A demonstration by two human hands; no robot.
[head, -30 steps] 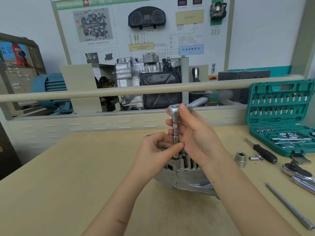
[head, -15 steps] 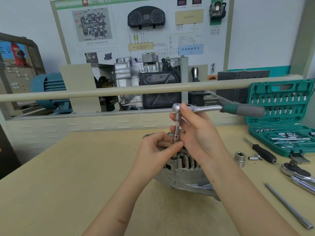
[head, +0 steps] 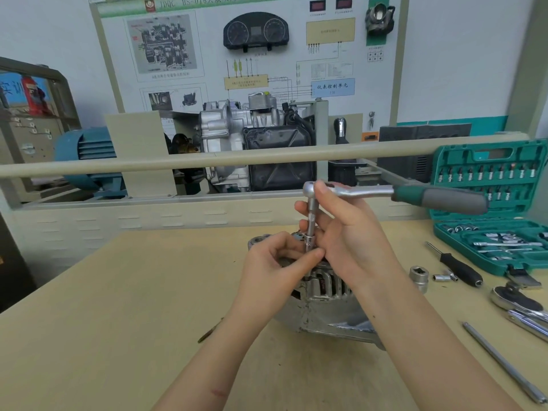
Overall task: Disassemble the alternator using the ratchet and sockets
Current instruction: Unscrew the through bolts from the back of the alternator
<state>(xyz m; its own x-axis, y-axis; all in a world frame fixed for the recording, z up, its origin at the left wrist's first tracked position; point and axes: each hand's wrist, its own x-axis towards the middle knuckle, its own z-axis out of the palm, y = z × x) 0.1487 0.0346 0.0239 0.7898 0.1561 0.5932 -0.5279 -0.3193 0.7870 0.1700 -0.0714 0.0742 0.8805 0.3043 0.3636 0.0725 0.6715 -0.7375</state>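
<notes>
alternator (head: 329, 310) standing on the workbench (head: 118, 307) near the middle of its far edge, with the ratchet (head: 394, 194) set upright on it through a slim extension (head: 311, 223) and small socket (head: 309, 243). over the last second the ratchet handle has swung from pointing away toward the back rail round to the person's right, where it now lies level and aims at the open socket case (head: 489, 215) on the far right corner of the bench; the head has stayed over the same spot on the housing. the sweep is read as one working stroke on a housing fastener, so loosening appears under way rather than complete; the fastener itself is hidden by the fingers.

grip: the right hand (head: 350, 232) holds the tool at the top, thumb laid against the ratchet head and fingers curled round the extension behind it. the left hand (head: 275, 262) pinches the socket end between thumb and fingertips, steadying it on the fastener.

also on the bench, toward the right edge: a loose large socket (head: 418, 277), a black-handled driver (head: 458, 268), a second ratchet (head: 516, 304) and a long bar (head: 504, 366).

judgement: the next need is to return the handle for another stroke while keeping the socket square.
</notes>
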